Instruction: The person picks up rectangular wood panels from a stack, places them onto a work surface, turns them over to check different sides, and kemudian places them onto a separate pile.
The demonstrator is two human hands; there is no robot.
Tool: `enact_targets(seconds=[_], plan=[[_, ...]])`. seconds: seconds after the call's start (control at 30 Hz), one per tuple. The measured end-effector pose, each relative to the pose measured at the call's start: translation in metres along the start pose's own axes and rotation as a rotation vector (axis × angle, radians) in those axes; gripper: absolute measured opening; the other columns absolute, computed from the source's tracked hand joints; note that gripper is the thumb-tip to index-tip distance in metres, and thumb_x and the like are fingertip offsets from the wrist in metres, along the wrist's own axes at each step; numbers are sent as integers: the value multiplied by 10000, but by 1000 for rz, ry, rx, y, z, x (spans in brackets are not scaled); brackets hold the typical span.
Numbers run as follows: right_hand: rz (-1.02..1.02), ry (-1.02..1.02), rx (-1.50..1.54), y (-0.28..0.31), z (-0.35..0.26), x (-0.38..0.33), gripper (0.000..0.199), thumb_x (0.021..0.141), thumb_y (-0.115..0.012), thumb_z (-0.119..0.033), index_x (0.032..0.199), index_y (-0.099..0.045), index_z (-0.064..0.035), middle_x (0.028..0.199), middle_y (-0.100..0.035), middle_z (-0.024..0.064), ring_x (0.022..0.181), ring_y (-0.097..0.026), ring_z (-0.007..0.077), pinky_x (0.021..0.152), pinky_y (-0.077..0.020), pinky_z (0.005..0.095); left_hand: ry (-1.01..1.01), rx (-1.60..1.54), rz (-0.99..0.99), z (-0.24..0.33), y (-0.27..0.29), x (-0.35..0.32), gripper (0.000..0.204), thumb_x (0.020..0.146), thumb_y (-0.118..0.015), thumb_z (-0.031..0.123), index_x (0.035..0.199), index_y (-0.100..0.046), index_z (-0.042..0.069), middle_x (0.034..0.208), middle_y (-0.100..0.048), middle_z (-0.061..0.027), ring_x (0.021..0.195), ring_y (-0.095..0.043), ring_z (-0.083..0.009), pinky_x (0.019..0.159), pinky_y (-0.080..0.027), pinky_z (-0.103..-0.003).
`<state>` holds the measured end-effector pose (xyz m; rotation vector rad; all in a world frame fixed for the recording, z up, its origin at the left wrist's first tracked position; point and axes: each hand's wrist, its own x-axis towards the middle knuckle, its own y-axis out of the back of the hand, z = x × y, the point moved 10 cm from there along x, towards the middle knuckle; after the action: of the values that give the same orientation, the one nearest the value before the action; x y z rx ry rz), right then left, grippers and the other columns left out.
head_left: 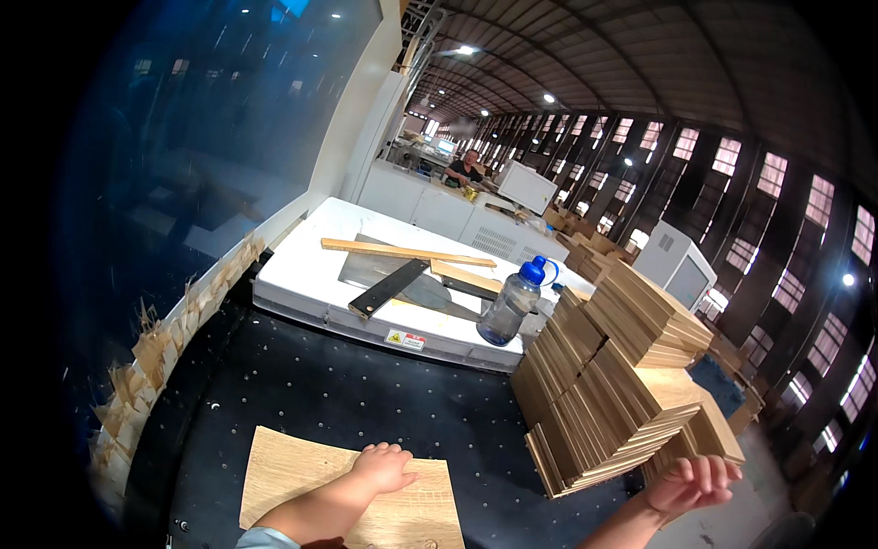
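A light wood-grain board point(291, 468) lies on the black table point(338, 393) dotted with small studs. My left hand point(382, 468) rests on top of it, palm down, thumb out to the side; its fingertips are partly hidden. To the right, my right hand point(692, 485) is raised beside the near end of tall stacks of similar boards point(608, 412). Its fingers are loosely bent and apart, with nothing visible in them.
A white ledge point(302, 265) beyond the table bears a black-handled saw point(389, 288), wooden strips point(407, 252) and a blue-capped bottle point(510, 306). Splintered wood edging point(174, 343) lines the dark blue panel point(219, 119) at left. Another person point(466, 169) is at a far machine.
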<state>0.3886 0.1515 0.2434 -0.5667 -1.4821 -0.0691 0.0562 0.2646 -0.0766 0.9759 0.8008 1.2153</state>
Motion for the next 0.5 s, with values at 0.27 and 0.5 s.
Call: enact_targets(seconds=[0.27, 0.5], plan=[[-840, -1156, -1433, 82, 194, -211, 343, 760, -725, -317, 979, -658, -61, 903, -652, 100, 866, -619, 260, 761, -492, 373, -45, -48, -21, -1, -4, 3, 496, 839, -536, 474, 1190, -570, 126, 1174, -560, -78, 1152, -479, -263, 972, -370, -408], [-528, -1063, -1646, 97, 180, -256, 320, 799, -664, -197, 1084, -623, -57, 1173, -572, 162, 1111, -517, 336, 950, -422, 391, -31, -51, -45, -8, 0, 1, 484, 834, -550, 453, 1183, -564, 117, 1173, -563, -84, 1146, -491, -267, 959, -387, -404]])
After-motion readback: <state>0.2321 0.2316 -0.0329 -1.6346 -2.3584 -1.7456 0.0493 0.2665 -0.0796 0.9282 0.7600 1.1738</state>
